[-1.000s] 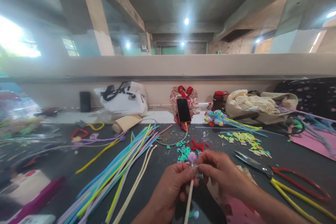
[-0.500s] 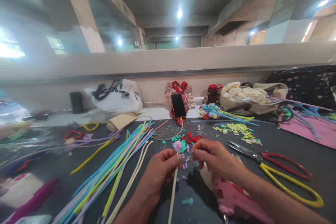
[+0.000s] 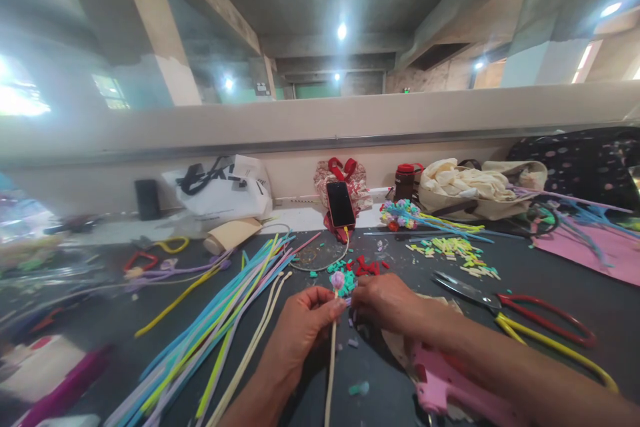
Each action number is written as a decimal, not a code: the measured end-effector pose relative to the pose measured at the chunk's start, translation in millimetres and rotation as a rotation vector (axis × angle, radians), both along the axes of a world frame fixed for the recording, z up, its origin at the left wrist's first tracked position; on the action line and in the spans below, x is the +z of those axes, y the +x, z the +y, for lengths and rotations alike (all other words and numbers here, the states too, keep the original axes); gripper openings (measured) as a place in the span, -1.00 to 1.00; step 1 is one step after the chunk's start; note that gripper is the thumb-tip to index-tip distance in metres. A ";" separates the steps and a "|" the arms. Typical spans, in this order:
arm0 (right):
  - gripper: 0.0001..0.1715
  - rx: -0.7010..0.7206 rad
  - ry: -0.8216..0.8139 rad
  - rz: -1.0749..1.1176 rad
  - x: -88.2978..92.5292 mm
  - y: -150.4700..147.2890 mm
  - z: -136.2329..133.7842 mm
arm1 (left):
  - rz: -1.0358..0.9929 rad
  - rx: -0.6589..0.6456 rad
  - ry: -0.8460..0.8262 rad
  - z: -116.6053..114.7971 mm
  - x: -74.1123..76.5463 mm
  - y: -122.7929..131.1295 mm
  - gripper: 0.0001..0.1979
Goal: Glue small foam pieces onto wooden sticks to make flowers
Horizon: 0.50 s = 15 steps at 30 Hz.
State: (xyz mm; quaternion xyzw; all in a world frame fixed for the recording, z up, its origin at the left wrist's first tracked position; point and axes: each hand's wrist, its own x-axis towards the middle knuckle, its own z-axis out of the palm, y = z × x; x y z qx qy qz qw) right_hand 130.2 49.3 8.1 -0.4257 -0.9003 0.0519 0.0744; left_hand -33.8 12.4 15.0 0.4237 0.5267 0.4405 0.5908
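My left hand (image 3: 313, 323) pinches a cream fuzzy stem (image 3: 331, 367), probably a pipe cleaner, just below its top. A small lilac-pink flower-like tuft (image 3: 338, 279) sits on the stem's upper end. My right hand (image 3: 383, 300) is lowered to the table, just right of the tuft, with its fingers curled down among small lilac cut pieces (image 3: 353, 343); its fingertips are mostly hidden. Teal cut pieces (image 3: 344, 285) and red cut pieces (image 3: 369, 267) lie just beyond the hands. Beneath my right forearm lies a pink glue gun (image 3: 435, 383), partly covered.
Long coloured pipe cleaners (image 3: 215, 327) lie at the left. Scissors with red and yellow handles (image 3: 493, 303) rest at the right. Farther back are yellow-green pieces (image 3: 453, 250), a finished flower bunch (image 3: 400, 213), a propped phone (image 3: 341, 203), a bottle (image 3: 405, 183) and bags.
My right hand has moved down and slightly left, from above the table to the lilac pieces. My left hand still holds the stem in nearly the same place.
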 end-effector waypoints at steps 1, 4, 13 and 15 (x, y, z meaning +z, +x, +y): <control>-0.78 0.002 0.007 -0.020 -1.5 -2.5 0.9 | 0.002 0.003 0.001 -0.6 0.9 0.1 -0.67; -0.79 -0.004 0.023 -0.042 -4.5 -7.6 3.9 | 0.015 0.003 0.018 -3.0 2.9 1.1 -0.70; -0.82 -0.081 0.039 0.197 21.0 16.1 -8.0 | -0.011 -0.019 -0.013 0.3 -4.1 -1.3 -0.66; -0.80 -0.069 0.008 0.295 24.0 22.3 -13.0 | -0.058 -0.050 -0.051 -0.2 -4.4 -0.3 -0.67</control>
